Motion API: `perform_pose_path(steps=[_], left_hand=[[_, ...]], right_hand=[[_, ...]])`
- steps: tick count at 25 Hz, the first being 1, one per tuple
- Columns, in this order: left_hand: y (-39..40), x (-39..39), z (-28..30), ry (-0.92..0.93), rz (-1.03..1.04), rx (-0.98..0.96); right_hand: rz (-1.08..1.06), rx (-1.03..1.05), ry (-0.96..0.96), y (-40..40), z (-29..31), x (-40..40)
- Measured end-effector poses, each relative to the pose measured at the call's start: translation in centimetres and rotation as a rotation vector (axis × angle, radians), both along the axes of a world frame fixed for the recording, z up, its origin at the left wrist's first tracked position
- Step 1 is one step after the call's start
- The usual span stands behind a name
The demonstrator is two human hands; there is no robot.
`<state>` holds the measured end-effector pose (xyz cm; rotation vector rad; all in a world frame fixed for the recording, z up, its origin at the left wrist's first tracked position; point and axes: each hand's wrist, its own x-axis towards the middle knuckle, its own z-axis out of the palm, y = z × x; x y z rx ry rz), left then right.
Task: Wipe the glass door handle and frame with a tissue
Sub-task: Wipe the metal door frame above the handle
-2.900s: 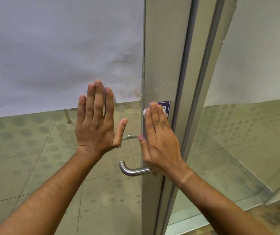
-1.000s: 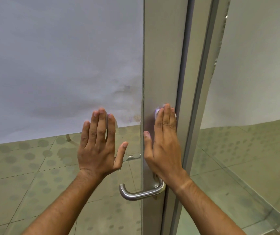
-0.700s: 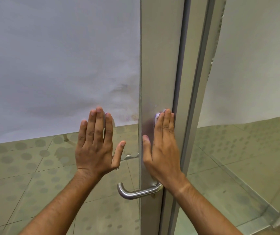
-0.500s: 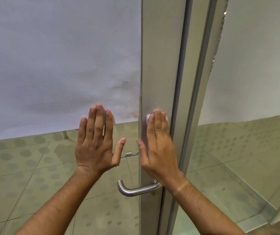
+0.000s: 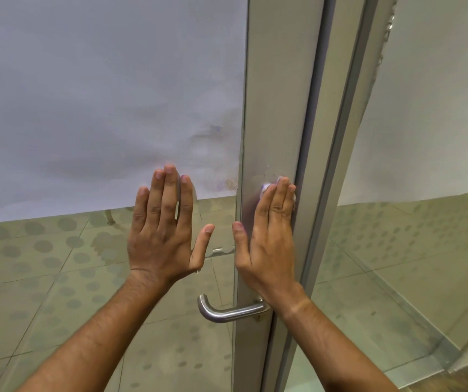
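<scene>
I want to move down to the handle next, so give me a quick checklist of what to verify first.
1. Tissue under right hand fingertips: ok, only a white edge shows.
2. Right hand flat on the door frame: ok.
3. Left hand spread against the glass: ok.
4. Handle free of both hands: ok.
5. Frame clean: not ok, smudges remain above the fingers.
6. Tissue still usable: cannot tell.

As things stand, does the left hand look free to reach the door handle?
Probably yes: the left hand lies flat and empty on the glass, and nothing lies between it and the door handle below.
</scene>
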<state>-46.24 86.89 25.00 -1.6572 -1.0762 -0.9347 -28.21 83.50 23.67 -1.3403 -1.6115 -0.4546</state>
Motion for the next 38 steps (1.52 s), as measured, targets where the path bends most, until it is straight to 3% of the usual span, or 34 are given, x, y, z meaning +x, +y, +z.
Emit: perform_pose_path(steps=[4,7,14,19,22,28,35,38], left_hand=[[0.0,-0.1,0.0,-0.01,-0.004,-0.02],[-0.2,-0.1,0.0,-0.015,-0.007,-0.027],[-0.2,0.0,0.0,-0.013,-0.001,-0.038],[-0.2,-0.1,0.0,-0.019,-0.01,-0.034],[-0.3,0.1,-0.1,-0.019,-0.001,-0.047],[-0.2,0.0,0.1,-0.013,0.003,-0.044],[-0.1,0.0,-0.1,-0.015,0.0,-0.043],[0.0,0.0,-0.1,-0.018,-0.002,-0.046]], right_hand=[[0.076,-0.078,-0.406,-0.8,-3.5,3.1],[0.077,-0.158,-0.505,-1.9,-5.4,5.1],[-0.029,-0.044,-0.153,-0.2,-1.3,1.2],[0.098,-0.078,-0.451,-1.0,-3.4,2.4],[0.111,-0.055,-0.511,-1.9,-4.9,4.4],[0.106,0.274,-0.311,-1.6,-3.3,4.4],[0.061,0.314,-0.143,-2.0,-3.4,4.1],[0.101,0.327,-0.164,-1.9,-3.7,3.8]])
